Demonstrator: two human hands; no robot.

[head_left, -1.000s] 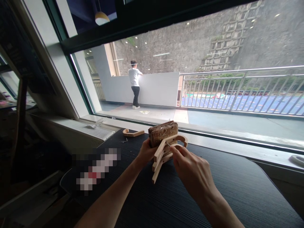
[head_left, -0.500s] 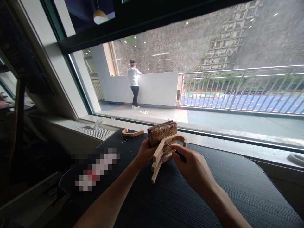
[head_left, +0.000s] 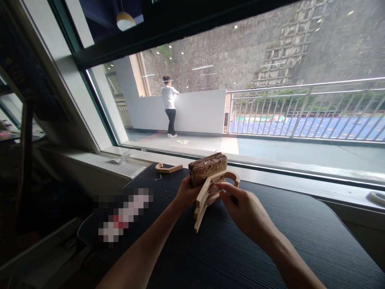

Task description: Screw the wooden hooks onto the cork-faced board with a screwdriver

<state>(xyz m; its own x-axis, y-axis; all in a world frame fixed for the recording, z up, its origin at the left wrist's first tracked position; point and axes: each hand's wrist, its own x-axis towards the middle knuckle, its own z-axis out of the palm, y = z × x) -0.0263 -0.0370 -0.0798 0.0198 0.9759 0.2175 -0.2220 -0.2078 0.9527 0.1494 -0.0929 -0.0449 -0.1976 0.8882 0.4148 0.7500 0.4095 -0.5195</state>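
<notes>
My left hand point(head_left: 185, 195) is closed around the left side of a rough brown wooden block point(head_left: 208, 168), held up over the dark table. Several pale, curved wooden hooks point(head_left: 203, 193) sit against the block's near face, one below another. In my right hand point(head_left: 245, 206) is a screwdriver point(head_left: 231, 196) with a dark handle, pinched near its shaft. Its tip meets the top hook, around a hole. My left fingers behind the block are hidden.
A loose wooden hook point(head_left: 168, 168) lies at the table's back left, with small screws point(head_left: 158, 177) beside it. A blurred-out item point(head_left: 126, 216) rests farther left. Beyond the table point(head_left: 300, 224) are a sill, a window and a person point(head_left: 170, 104) outside.
The view shifts very slightly. Both hands keep their hold, and the screwdriver stays on the top hook; its handle appears turned a little.
</notes>
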